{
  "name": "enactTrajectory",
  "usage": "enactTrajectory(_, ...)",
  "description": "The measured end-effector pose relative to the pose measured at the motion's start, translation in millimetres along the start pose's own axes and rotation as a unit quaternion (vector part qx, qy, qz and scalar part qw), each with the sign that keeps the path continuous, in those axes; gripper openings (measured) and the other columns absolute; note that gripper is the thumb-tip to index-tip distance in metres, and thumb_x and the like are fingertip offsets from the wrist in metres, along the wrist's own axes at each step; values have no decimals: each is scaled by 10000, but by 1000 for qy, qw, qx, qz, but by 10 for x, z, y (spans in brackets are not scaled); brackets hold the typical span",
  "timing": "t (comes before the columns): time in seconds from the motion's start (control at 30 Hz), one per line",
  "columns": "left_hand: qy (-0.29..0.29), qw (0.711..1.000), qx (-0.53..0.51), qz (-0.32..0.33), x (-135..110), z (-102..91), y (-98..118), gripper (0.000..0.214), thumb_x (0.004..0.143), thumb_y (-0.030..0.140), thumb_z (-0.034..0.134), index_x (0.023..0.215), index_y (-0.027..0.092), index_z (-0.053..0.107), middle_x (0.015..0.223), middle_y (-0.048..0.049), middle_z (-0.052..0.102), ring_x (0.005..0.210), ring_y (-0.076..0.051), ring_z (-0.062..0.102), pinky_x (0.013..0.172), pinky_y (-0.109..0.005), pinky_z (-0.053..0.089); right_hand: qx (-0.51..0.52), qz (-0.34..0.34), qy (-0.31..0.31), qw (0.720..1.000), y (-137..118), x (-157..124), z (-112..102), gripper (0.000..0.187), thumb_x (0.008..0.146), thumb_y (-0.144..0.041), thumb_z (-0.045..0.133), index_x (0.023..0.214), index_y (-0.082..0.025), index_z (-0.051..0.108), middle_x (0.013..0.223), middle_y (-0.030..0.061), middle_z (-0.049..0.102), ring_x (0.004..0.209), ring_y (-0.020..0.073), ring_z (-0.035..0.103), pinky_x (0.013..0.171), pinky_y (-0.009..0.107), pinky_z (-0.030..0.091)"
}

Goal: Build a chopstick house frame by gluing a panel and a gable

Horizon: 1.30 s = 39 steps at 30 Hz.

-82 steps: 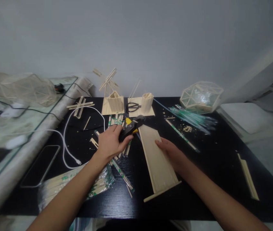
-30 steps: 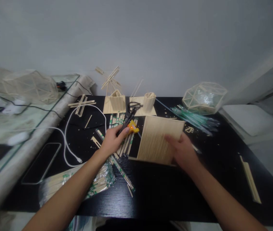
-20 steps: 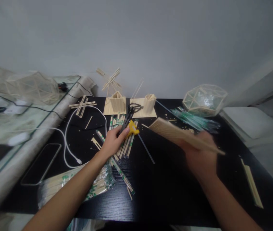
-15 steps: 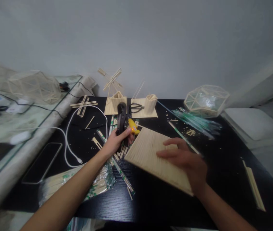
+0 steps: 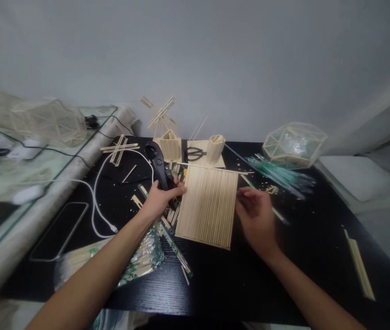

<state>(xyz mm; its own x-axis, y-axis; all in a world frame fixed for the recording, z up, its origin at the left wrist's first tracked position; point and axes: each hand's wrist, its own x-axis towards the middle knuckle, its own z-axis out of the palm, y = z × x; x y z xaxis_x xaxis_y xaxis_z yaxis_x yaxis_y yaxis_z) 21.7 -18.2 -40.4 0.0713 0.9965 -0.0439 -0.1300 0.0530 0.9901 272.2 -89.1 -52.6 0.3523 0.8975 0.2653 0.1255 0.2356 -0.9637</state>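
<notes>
My left hand (image 5: 159,201) is closed round a black glue gun (image 5: 159,167), raised with its end pointing up and left. A flat panel of glued wooden sticks (image 5: 208,204) lies on the black table (image 5: 284,256) just right of that hand. My right hand (image 5: 255,215) rests at the panel's right edge, fingers loosely curled and touching it. Loose chopsticks (image 5: 172,215) lie under and beside my left hand.
At the back stand a small stick windmill house (image 5: 167,140), black scissors (image 5: 193,153), a stick cup (image 5: 215,147) and a geodesic stick dome (image 5: 293,140). A white cable (image 5: 95,206), a phone (image 5: 59,231) and wrapped chopstick packs (image 5: 112,261) lie left. Stick strips (image 5: 358,263) lie right.
The right hand swung the panel through the air, turned it over and laid it flat beside the left hand. The left hand lifted the glue gun up off the table.
</notes>
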Motion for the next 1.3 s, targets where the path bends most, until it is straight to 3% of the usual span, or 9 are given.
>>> enactTrajectory(0.03, 3, 1000, 15, 9, -2, -2, -6, 373, 658, 290, 843, 848, 223, 529, 804, 11, 630, 779, -156, 629, 802, -327, 539, 70, 95, -35, 992, 0, 32, 23, 309, 833, -486, 814, 985, -270, 653, 1122, 86, 719, 1104, 296, 679, 1036, 519, 513)
enactTrajectory(0.1, 0, 999, 41, 18, -14, 6, -17, 374, 679, 315, 836, 853, 228, 516, 814, 4, 641, 797, -165, 636, 832, -340, 545, 182, 249, -118, 944, -5, 62, 70, 424, 870, -632, 732, 1031, -241, 704, 1108, 98, 760, 1065, 296, 710, 983, 492, 550)
enactTrajectory(0.17, -18, 998, 53, 17, -34, 33, -23, 389, 687, 335, 843, 851, 226, 508, 804, 11, 640, 778, -160, 630, 836, -341, 546, 232, 311, -163, 907, -5, 40, 121, 493, 835, -647, 769, 1074, -216, 745, 1141, 105, 781, 1064, 302, 724, 970, 475, 559)
enactTrajectory(0.37, -72, 990, 103, 58, -79, 81, 35, 325, 814, 458, 774, 823, 204, 571, 765, 2, 631, 749, -165, 620, 805, -329, 539, 224, 325, -139, 908, 46, -79, 192, 434, 679, -458, 957, 992, -209, 790, 1008, 76, 818, 989, 307, 756, 965, 469, 560)
enactTrajectory(0.47, -50, 977, 177, 105, -69, -9, 86, 353, 911, 539, 671, 911, 187, 640, 805, -25, 677, 774, -185, 649, 824, -337, 538, 229, 339, -131, 903, 69, -54, 148, 427, 663, -473, 961, 954, -209, 793, 959, 73, 816, 903, 291, 759, 910, 457, 573)
enactTrajectory(0.6, 26, 915, 344, 211, -27, -138, 101, 400, 913, 519, 701, 1143, 192, 692, 1067, -76, 742, 979, -234, 692, 923, -357, 531, 240, 338, -129, 901, 86, 0, 91, 432, 647, -481, 966, 949, -223, 796, 944, 58, 810, 837, 258, 745, 847, 422, 571)
enactTrajectory(0.7, 42, 878, 405, 252, -6, -159, 70, 497, 917, 534, 699, 1290, 209, 657, 1229, -103, 728, 1135, -274, 681, 1016, -400, 518, 240, 330, -141, 902, 88, 13, 78, 434, 657, -496, 956, 959, -234, 788, 948, 58, 807, 853, 267, 745, 866, 436, 562)
enactTrajectory(1.03, -64, 855, 445, 260, -81, -77, -14, 525, 969, 511, 638, 1382, 194, 574, 1367, -146, 681, 1270, -303, 647, 1080, -456, 506, 271, 356, -185, 875, 79, -34, 100, 449, 688, -466, 949, 1018, -200, 800, 1008, 84, 811, 876, 239, 744, 863, 383, 561)
enactTrajectory(1.3, -76, 843, 460, 269, -105, -62, -2, 387, 975, 453, 617, 1273, 207, 591, 1214, -124, 715, 1113, -280, 682, 954, -421, 534, 276, 363, -225, 861, 94, -31, 89, 433, 713, -468, 926, 1017, -191, 792, 988, 100, 812, 845, 247, 753, 831, 379, 570)
